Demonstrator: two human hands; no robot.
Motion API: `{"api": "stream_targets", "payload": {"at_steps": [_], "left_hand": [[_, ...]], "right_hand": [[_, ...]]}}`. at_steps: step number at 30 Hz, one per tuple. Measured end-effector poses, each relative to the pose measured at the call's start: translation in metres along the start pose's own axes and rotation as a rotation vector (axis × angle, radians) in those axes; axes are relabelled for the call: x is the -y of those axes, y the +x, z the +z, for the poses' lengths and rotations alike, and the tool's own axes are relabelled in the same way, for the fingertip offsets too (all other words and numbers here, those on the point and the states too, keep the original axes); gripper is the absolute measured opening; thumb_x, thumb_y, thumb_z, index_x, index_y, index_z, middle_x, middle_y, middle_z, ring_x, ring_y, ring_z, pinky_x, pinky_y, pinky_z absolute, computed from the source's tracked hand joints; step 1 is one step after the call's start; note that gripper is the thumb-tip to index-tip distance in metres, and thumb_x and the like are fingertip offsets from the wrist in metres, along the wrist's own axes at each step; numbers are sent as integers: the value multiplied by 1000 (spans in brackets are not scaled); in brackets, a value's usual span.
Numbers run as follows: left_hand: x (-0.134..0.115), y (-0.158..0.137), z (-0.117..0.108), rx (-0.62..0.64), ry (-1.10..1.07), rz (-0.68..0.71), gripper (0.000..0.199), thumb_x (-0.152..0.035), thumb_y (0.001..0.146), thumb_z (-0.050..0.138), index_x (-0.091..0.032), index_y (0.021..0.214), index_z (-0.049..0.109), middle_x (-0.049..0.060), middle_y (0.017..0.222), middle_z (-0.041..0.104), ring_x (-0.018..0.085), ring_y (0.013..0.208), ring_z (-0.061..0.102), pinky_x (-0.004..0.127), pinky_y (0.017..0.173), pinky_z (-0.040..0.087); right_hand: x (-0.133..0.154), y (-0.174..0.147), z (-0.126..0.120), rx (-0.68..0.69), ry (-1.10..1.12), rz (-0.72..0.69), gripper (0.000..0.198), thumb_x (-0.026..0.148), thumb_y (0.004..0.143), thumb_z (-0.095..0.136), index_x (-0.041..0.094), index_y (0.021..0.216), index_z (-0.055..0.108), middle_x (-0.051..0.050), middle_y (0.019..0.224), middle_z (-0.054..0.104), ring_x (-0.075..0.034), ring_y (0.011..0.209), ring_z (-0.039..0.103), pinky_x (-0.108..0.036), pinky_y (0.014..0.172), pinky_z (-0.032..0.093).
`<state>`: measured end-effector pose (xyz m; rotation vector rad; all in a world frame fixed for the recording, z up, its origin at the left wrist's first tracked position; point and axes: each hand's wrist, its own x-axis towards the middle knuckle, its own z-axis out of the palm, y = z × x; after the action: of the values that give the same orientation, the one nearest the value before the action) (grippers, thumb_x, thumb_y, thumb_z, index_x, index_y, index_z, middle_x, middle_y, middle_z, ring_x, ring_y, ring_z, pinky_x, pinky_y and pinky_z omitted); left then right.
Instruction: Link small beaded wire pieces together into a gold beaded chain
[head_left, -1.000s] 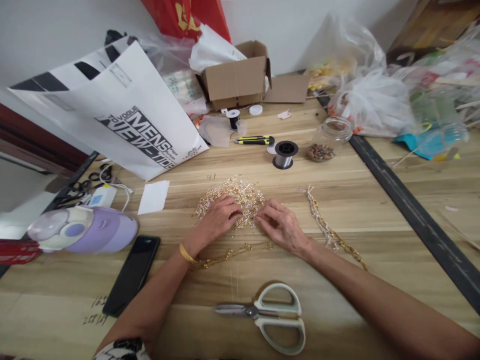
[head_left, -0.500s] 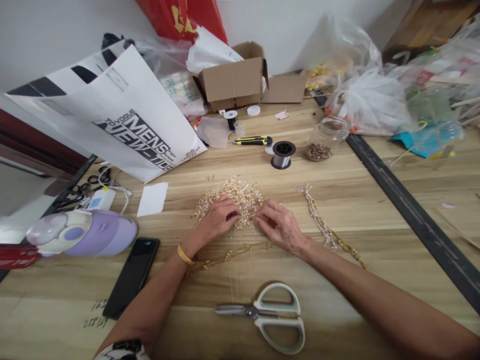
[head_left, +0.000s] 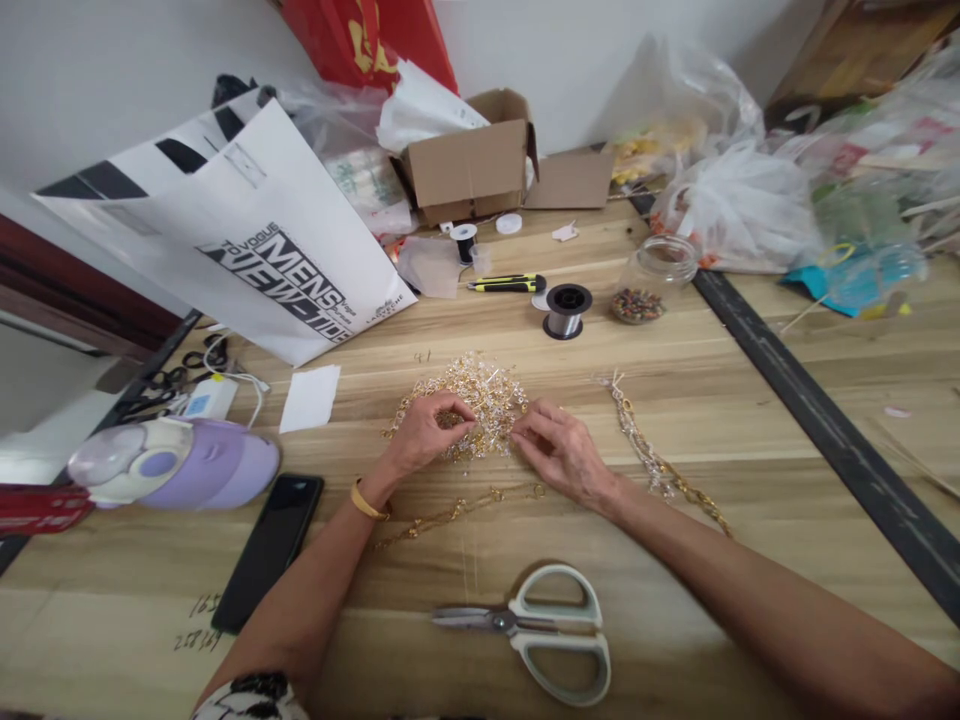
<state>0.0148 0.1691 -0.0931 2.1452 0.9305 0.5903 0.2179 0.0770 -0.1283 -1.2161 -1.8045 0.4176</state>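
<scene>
A loose heap of gold and clear beads lies on the wooden table. My left hand rests over the heap's left side, thumb and fingertips pinched together; what they hold is too small to make out. At the heap's right edge my right hand is also pinched, and whatever sits between its fingertips cannot be told. Just below the hands stretches a gold beaded chain. To the right of my right hand lie more gold and clear chains. Scissors with pale handles lie nearest me, blades pointing left.
Behind the heap are a wire spool, a yellow-black utility knife and a glass jar of small beads. A phone and a purple bottle lie left. A white shopping bag and cardboard box stand at the back.
My left hand has shifted slightly left, and a wider gap shows between its thumb and curled forefinger. My right hand stays nearly in place. The view has shifted a little.
</scene>
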Motion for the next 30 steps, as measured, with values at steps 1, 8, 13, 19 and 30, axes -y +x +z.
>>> {"api": "stream_targets", "payload": {"at_steps": [1,8,13,19,30], "left_hand": [[-1,0,0,3,-23,-11,3,-17,76,67,-15,77,68,5,79,70,16,77,64,28,75,49],[1,0,3,23,-88,22,15,-19,79,65,-17,92,72,6,88,71,17,83,65,31,81,49],[1,1,2,33,-77,33,12,-19,78,66,-16,88,73,7,85,72,18,83,64,31,79,49],[0,1,2,8,-117,-12,9,-22,77,69,-14,80,72,7,82,72,17,78,65,30,77,49],[-3,0,3,44,-273,-61,15,-27,78,67,-13,77,69,7,78,71,16,75,65,28,72,50]], "right_hand": [[0,0,0,0,0,-2,9,15,87,53,17,82,60,-2,75,54,-12,62,48,-24,58,38],[0,0,-1,14,-7,4,9,15,87,53,18,82,60,-2,76,54,-12,62,48,-24,59,38],[0,0,-1,21,-15,9,10,15,87,53,17,81,60,-2,75,54,-11,62,48,-24,59,38],[0,0,0,21,-12,10,9,16,87,53,17,82,60,-2,76,55,-12,63,49,-24,59,38],[-1,0,-1,21,-4,6,9,14,87,53,17,82,60,-2,76,54,-11,63,48,-24,59,38]]}}
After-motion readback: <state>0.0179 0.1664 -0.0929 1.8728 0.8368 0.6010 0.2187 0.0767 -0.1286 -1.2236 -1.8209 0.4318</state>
